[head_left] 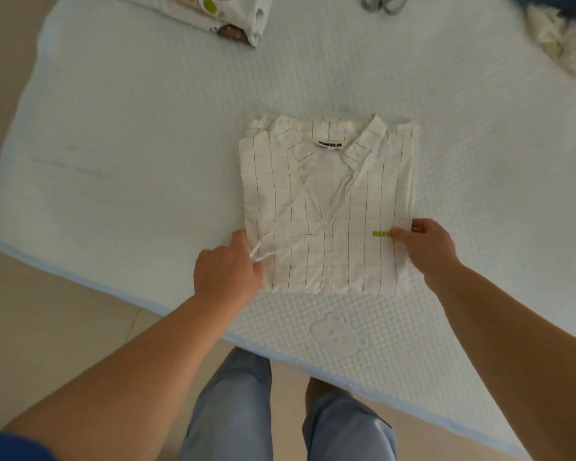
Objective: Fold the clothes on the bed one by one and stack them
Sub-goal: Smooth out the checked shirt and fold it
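I see a white striped shirt [326, 201] lying folded into a rough square on the pale blue quilted bed [147, 144], near the edge closest to me, collar away from me and its black neck label showing. The two thin ties from the V-neck run down and to the left across the front. My left hand [228, 271] sits at the shirt's lower left edge, fingers curled and pinching the fabric where the tie ends reach it. My right hand [426, 244] grips the lower right edge, thumb on top beside a small green label, fingers tucked under the cloth. Both forearms are bare.

At the far edge of the bed, upper left, lies a folded white garment with coloured prints [226, 18]. A grey item [383, 3] shows at the top edge, too cropped for me to tell what it is. A cream, crumpled cloth [562, 41] lies at the upper right, with something dark blue [559, 6] just behind it. My legs in light blue trousers [233, 410] stand on the tiled floor [47, 327].
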Tool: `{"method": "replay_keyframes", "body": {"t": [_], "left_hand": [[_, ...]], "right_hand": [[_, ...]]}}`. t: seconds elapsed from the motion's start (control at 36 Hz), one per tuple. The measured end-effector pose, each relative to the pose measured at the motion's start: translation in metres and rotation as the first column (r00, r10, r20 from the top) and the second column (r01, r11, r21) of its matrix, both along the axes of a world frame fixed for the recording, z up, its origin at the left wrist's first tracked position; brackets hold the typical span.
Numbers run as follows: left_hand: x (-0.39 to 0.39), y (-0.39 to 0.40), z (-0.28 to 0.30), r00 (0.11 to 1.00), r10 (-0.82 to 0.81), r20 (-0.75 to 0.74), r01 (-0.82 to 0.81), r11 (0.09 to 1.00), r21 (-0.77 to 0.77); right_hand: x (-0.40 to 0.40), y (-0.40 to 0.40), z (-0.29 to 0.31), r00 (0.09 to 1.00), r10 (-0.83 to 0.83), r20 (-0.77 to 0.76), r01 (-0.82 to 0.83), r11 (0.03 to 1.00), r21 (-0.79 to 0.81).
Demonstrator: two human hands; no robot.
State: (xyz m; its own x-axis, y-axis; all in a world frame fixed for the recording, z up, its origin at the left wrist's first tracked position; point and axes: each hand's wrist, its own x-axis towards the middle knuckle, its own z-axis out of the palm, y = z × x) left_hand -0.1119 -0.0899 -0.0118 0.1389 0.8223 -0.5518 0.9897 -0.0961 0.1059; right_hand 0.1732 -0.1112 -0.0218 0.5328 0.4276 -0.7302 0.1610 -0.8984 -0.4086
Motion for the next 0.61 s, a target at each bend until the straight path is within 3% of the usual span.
{"method": "replay_keyframes", "body": {"t": [0.14, 0.25, 0.33, 0.39, 0.47, 0.53, 0.58, 0.61], "left_hand": [[0.003, 0.008, 0.011, 0.984, 0.154, 0.091, -0.159, 0.986, 0.055], [0.009, 0.012, 0.033, 0.889, 0.34, 0.305, -0.318, 0.94, -0.122], [0.021, 0.014, 0.056, 0.771, 0.475, 0.423, -0.356, 0.873, -0.332], [0.033, 0.019, 0.07, 0.589, 0.67, 0.452, -0.42, 0.732, -0.537], [0.048, 0.031, 0.081, 0.068, 0.934, 0.351, -0.37, 0.35, -0.861], [0.059, 0.041, 0.083, -0.238, 0.944, 0.23, -0.227, 0.176, -0.958], [0.071, 0.047, 0.078, -0.396, 0.9, 0.18, -0.192, 0.111, -0.975], [0.077, 0.049, 0.073, -0.403, 0.892, 0.206, -0.246, 0.111, -0.963]], "right_hand": [[-0.006, 0.004, 0.007, 0.99, 0.079, 0.12, -0.074, 0.996, -0.048], [-0.024, 0.017, 0.023, 0.922, 0.234, 0.308, -0.248, 0.969, 0.008], [-0.046, 0.033, 0.035, 0.888, 0.338, 0.311, -0.39, 0.913, 0.123], [-0.062, 0.04, 0.041, 0.895, 0.387, 0.223, -0.431, 0.879, 0.205], [-0.083, 0.037, 0.05, 0.948, 0.318, -0.031, -0.297, 0.914, 0.277], [-0.09, 0.031, 0.053, 0.937, 0.165, -0.307, -0.097, 0.969, 0.227], [-0.089, 0.023, 0.053, 0.793, -0.009, -0.609, 0.085, 0.992, 0.095], [-0.087, 0.019, 0.053, 0.715, -0.08, -0.695, 0.141, 0.989, 0.031]]}}
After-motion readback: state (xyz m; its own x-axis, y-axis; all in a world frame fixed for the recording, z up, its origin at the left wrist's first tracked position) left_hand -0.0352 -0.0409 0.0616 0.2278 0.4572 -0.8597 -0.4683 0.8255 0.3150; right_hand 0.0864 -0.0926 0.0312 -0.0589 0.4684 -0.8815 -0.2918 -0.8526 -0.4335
